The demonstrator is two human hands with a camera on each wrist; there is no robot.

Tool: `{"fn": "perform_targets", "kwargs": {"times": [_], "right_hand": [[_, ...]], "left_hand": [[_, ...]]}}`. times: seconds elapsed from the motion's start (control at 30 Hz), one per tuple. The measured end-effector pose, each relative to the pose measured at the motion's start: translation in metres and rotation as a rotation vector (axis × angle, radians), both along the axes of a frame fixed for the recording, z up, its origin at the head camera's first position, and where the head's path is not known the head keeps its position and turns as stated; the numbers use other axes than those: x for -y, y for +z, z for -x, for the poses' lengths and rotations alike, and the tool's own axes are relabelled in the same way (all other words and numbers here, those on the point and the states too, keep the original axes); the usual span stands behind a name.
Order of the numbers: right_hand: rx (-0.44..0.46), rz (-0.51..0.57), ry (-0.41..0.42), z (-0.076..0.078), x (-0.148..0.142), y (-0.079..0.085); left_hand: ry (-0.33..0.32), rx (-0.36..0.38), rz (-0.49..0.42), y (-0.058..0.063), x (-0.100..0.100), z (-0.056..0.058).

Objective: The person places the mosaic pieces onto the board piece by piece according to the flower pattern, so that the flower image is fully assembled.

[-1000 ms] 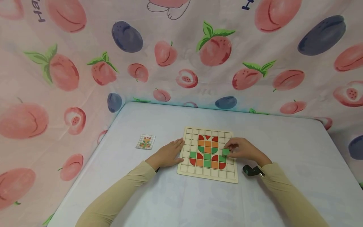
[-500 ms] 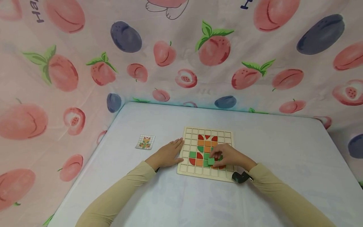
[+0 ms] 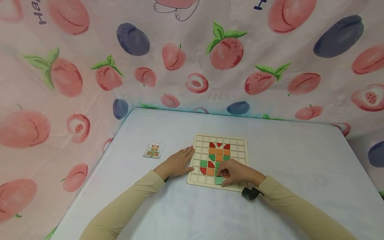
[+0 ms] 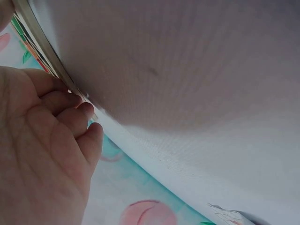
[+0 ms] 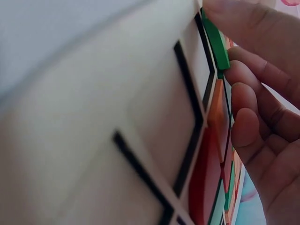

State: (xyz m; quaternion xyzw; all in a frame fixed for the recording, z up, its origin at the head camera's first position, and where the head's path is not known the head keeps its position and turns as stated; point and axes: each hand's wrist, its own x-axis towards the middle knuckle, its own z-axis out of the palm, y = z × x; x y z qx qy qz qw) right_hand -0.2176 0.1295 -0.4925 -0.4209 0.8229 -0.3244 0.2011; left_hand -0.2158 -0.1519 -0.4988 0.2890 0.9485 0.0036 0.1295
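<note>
A square wooden grid board (image 3: 201,139) lies on the table with red, orange and green tiles set in its cells. My right hand (image 3: 238,171) is over the board's lower middle and pinches a green square tile (image 3: 218,180) at a cell of the bottom row. In the right wrist view, thumb and fingers are at the ends of that green tile (image 5: 215,42), right beside an orange tile (image 5: 218,119). My left hand (image 3: 177,162) rests against the board's left edge, fingers extended. The right hand covers some tiles.
A small pattern card (image 3: 154,150) with a coloured grid picture lies left of the board. The white-covered table (image 3: 285,146) meets a fruit-printed cloth (image 3: 180,96) at the back and left. A black camera (image 3: 250,193) is strapped to the right wrist.
My right hand has carried the green square tile from the board's right side leftward and down to the bottom row. The left hand stays at the board's edge.
</note>
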Motion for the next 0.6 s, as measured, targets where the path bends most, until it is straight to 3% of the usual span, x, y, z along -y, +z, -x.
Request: {"fn": "perform_targets", "kwargs": {"times": [0.6], "right_hand": [[0.031,0.013,0.000,-0.0007,-0.0028,-0.0001]], "left_hand": [[-0.004,0.001,-0.001,-0.0004,-0.0002,0.0020]]}}
